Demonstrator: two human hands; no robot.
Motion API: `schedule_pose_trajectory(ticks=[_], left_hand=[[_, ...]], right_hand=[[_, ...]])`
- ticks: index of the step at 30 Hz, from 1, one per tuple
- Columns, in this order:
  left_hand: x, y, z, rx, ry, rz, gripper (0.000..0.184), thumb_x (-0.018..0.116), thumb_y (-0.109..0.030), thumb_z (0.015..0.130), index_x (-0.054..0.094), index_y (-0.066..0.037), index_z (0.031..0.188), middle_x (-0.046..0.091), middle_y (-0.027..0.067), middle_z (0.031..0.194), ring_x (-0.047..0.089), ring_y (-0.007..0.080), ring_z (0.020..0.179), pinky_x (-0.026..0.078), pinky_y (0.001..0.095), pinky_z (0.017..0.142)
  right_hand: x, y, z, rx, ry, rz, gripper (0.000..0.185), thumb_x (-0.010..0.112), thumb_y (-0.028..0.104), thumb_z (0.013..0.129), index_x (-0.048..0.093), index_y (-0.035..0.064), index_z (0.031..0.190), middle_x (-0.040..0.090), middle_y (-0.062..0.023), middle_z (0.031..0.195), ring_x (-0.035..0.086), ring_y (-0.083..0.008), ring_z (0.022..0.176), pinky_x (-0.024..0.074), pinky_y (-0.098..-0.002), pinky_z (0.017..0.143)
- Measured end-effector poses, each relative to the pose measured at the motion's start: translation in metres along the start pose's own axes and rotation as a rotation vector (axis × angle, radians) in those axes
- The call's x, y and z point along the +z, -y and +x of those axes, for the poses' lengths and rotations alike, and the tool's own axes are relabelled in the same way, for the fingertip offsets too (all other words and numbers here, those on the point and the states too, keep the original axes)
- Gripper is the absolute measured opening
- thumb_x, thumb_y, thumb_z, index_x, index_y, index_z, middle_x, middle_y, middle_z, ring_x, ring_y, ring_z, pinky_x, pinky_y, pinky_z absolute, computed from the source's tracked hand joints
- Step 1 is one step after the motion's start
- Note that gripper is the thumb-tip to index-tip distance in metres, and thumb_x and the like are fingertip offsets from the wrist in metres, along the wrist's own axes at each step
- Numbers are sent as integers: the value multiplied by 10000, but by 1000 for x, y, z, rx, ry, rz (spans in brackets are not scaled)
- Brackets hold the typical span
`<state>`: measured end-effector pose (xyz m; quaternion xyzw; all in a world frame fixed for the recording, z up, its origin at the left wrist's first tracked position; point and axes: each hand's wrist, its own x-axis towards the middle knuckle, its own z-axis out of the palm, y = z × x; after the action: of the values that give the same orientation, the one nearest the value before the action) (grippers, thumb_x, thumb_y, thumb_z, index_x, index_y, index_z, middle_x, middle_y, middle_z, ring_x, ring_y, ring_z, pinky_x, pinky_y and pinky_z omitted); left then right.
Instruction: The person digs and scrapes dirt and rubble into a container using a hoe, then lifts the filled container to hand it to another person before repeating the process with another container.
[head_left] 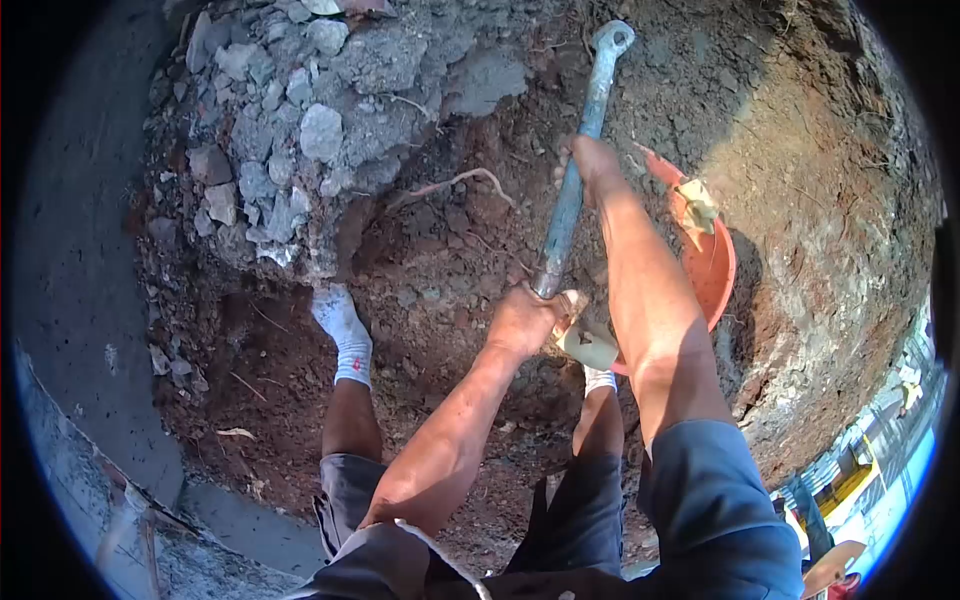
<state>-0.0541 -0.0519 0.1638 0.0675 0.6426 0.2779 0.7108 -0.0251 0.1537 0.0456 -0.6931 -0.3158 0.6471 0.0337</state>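
A long grey metal bar with a ring-shaped end slants away from me over the dug soil. My left hand is closed round its lower part, near my body. Farther up, my right hand wraps round the shaft below the ring. The bar's near end is hidden by my left hand and what lies about it. An orange-red basin lies on the soil to the right, partly behind my right forearm. Close by my left hand is a cream-coloured piece whose kind I cannot make out.
Broken rock and rubble pile up at the upper left. A thin root sticks out of the soil. My sock-covered foot stands in the dug hollow. A grey concrete surface runs along the left. Mixed objects lie at the lower right.
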Motion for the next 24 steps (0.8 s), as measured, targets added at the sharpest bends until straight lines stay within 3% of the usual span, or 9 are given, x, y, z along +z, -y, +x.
schedule_pose_trajectory(ticks=[5, 10, 13, 14, 15, 18, 20, 23, 24], left_hand=[[2, -93, -30, 4, -5, -14, 427, 626, -283, 884, 461, 36, 1114, 590, 66, 716, 576, 152, 588, 469, 312, 557], [6, -18, -1, -31, 129, -285, 129, 630, -101, 823, 565, -27, 906, 624, 40, 749, 566, 97, 579, 460, 275, 533], [21, 100, 22, 14, -167, -53, 191, 657, -103, 828, 639, -32, 1005, 695, 50, 953, 631, 123, 928, 486, 274, 854], [25, 90, 7, 147, -199, -222, 161, 678, -126, 834, 637, -29, 956, 681, 38, 861, 615, 100, 816, 498, 277, 771], [20, 78, -10, -62, -158, 38, 174, 695, -155, 833, 621, -24, 919, 635, 16, 748, 568, 91, 701, 491, 292, 685], [49, 79, -54, -158, -305, 302, 388, 701, -269, 767, 606, 34, 989, 683, 218, 847, 688, 322, 859, 519, 399, 771], [71, 74, -75, -204, -275, 327, 417, 700, -285, 761, 593, 41, 998, 676, 242, 850, 677, 357, 894, 515, 412, 785], [117, 78, -95, -131, -364, 297, 302, 715, -219, 778, 569, 21, 890, 610, 85, 699, 560, 134, 652, 490, 325, 627], [137, 89, -105, -141, -369, 309, 347, 705, -263, 783, 571, 11, 950, 640, 156, 757, 617, 249, 751, 505, 367, 685]], right_hand=[[-26, 57, 29, 150, 296, -19, 77, 580, 70, 804, 551, 11, 845, 528, -79, 628, 541, -210, 480, 484, -365, 460], [-12, 14, 7, 37, 40, -80, 73, 578, 90, 800, 545, 27, 817, 525, -66, 626, 540, -194, 481, 466, -353, 449], [0, -47, -17, -9, -68, -70, 82, 584, 109, 800, 556, 32, 796, 531, -59, 635, 539, -187, 479, 455, -363, 437], [1, -43, -24, -27, -39, -11, 89, 583, 109, 799, 557, 25, 801, 531, -60, 634, 538, -187, 474, 457, -359, 436], [-9, -56, -40, 4, -18, 50, 96, 582, 110, 799, 558, 18, 805, 531, -62, 634, 536, -186, 469, 458, -354, 435], [-38, -66, -81, 79, 132, 173, 98, 589, 115, 795, 558, 22, 807, 532, -57, 632, 533, -185, 466, 458, -343, 431], [-53, -75, -88, 136, 91, 181, 99, 611, 122, 774, 565, 38, 796, 536, -46, 632, 528, -182, 453, 458, -334, 426], [-82, -78, -106, 179, 209, 255, 105, 630, 127, 757, 562, 47, 760, 537, -44, 628, 521, -179, 438, 453, -336, 422], [-95, -94, -116, 152, 209, 246, 115, 637, 128, 754, 551, 52, 740, 544, -46, 621, 526, -175, 446, 448, -337, 418]])
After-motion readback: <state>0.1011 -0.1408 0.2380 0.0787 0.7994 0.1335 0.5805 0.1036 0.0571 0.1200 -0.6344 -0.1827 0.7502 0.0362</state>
